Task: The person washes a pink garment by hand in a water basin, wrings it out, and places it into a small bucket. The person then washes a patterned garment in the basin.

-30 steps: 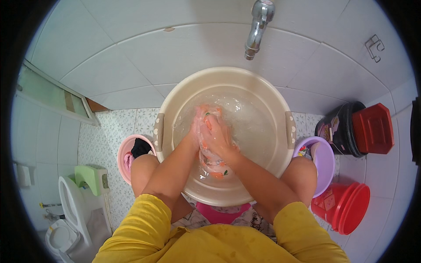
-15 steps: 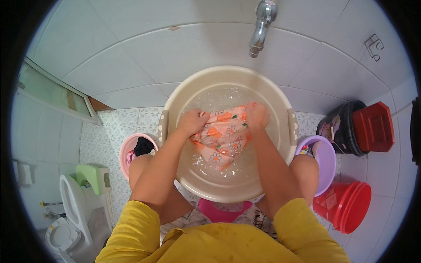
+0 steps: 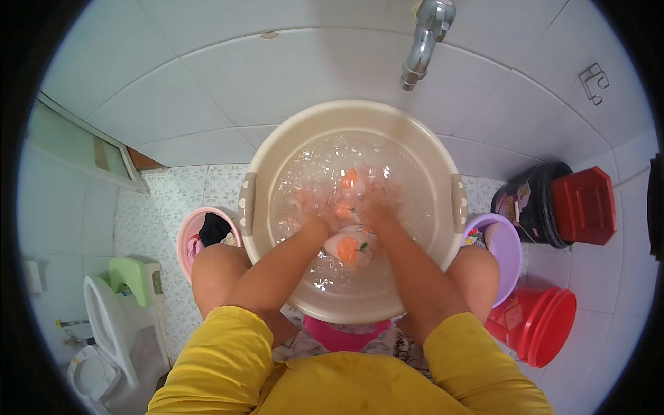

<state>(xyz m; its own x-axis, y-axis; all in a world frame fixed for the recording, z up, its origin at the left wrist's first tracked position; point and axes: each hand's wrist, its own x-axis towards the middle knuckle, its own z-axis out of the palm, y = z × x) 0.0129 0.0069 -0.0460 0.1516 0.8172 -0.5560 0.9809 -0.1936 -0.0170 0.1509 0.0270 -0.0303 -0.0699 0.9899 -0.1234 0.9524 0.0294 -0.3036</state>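
Observation:
A large beige basin of water stands between my knees. In it a pale pink cloth with orange shapes and flower prints lies mostly under the stirred water, with a few puffed parts at the surface. I cannot make out what kind of garment it is. My left hand is down in the water at the cloth's left side. My right hand is sunk at its right side. Both hands are at the cloth, but ripples and bubbles hide their fingers.
A chrome tap juts from the wall beyond the basin. On the left are a pink tub of clothes, a green stool and a white toilet. To the right stand a purple tub, a red bucket and a black bucket.
Both hands have gone down into the water, taking the spread cloth under. The water is more churned, and the cloth is now bunched and largely submerged.

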